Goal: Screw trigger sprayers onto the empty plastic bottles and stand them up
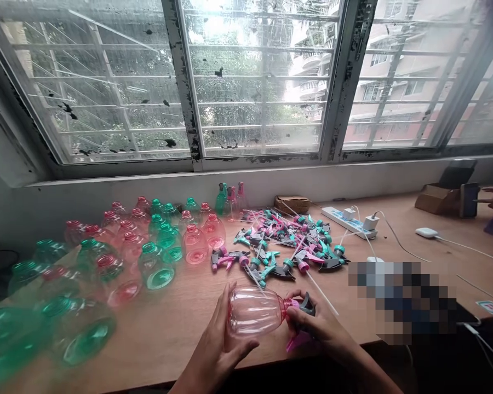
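Pink bottle (252, 311) held sideways, near side of sprayer pile (285, 239). Left hand (218, 335) spread against its base; right hand (322, 324) pinching spray head (308, 304). Bottle might slip or spin: left thumb off.

L grip (218, 340) & R grip (318, 323): both bare, w/ 2 bare forearms (355, 353).

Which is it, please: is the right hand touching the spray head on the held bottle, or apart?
Touching: the head view shows the right hand gripping the spray head at its pink collar.
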Demonstrator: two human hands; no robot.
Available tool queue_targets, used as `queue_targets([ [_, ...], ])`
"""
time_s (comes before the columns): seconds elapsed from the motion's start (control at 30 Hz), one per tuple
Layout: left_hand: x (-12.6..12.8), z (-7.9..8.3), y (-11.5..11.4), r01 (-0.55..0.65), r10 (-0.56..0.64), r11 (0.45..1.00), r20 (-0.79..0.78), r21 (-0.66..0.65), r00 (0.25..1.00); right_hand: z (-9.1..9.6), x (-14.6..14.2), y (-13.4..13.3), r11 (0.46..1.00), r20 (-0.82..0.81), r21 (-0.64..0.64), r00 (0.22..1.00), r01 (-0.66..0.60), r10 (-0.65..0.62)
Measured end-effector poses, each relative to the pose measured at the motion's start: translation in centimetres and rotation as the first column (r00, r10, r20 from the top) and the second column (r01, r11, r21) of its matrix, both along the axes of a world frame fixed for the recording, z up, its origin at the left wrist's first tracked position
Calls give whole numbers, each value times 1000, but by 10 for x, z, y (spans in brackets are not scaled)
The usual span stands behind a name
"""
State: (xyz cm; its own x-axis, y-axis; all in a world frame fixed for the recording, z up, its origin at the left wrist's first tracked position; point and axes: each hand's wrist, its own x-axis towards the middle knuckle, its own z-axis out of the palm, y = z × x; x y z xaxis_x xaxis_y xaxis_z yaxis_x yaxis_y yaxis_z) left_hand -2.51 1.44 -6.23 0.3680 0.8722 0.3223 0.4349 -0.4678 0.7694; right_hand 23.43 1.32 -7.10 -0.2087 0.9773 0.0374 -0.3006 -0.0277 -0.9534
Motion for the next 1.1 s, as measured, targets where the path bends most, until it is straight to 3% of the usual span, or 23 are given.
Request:
queue_targets([
  [0.23, 1, -5, 3, 23, -23, 999, -3, 41, 1000, 3, 0, 0, 1000, 6, -4, 1000, 14, -14],
  [0.5, 4, 5, 0, -23, 23, 1000, -19, 16, 1000, 1, 1, 0, 1000, -39, 28, 999, 13, -12],
  [0.9, 7, 11, 0, 42, -42, 999, 11, 9, 999, 0, 6, -1, 995, 58, 98, 998, 18, -24],
  [1.1, 10, 10, -1, 83, -83, 996, 24, 35, 996, 2, 5, -3, 997, 0, 76, 1000, 17, -17],
])
